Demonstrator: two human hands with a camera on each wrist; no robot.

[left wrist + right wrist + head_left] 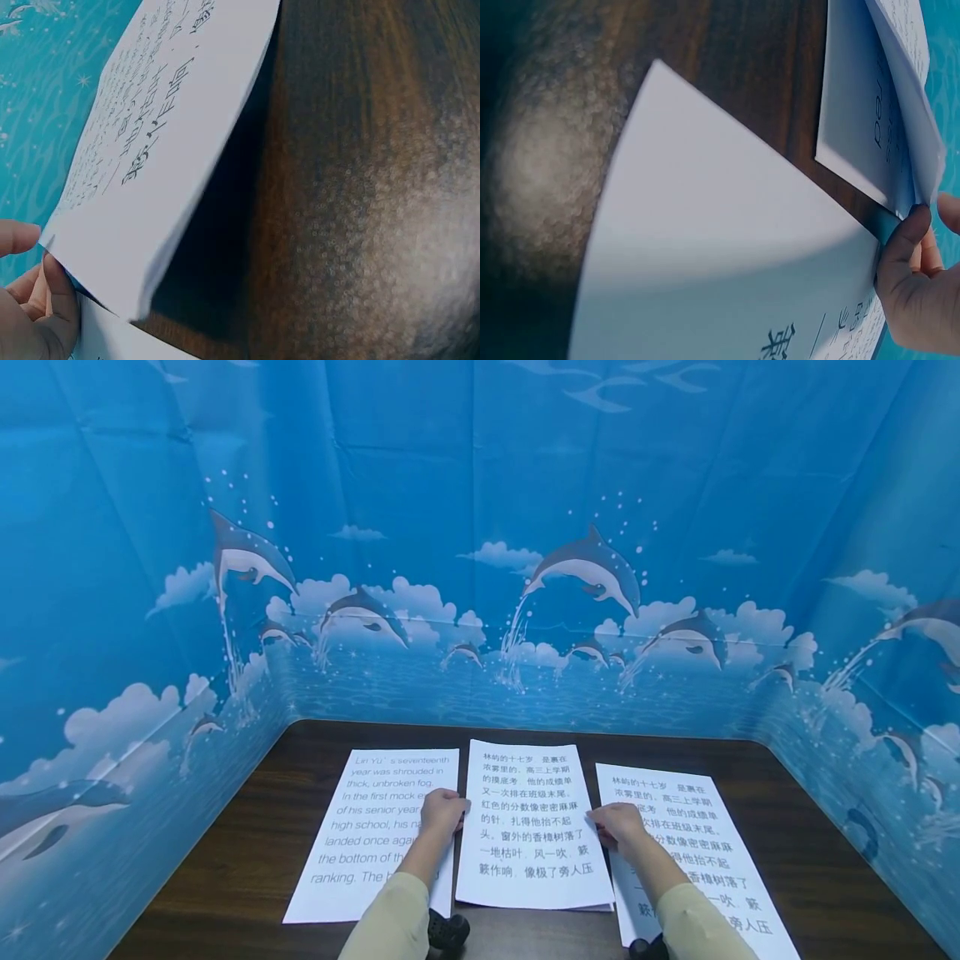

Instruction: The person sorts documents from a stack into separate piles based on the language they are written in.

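Note:
A few sheets of paper printed with Chinese text (525, 889) lie at the middle, raised off the table. My left hand (442, 812) pinches their left edge between thumb and fingers. On the opposite edge, my right hand (621, 827) grips the paper the same way. The left wrist view shows the bowed lower edge of this paper (187, 142) with a dark shadow under it. Beneath it, in the right wrist view, another sheet with English letters (851, 112) lies on the table.
An English-printed sheet (352, 860) lies on the left, partly under my left forearm. To the right, a Chinese-printed sheet (742, 877) lies partly under my right forearm. The dark wooden table (225, 860) is backed by a blue dolphin-print curtain (420, 485).

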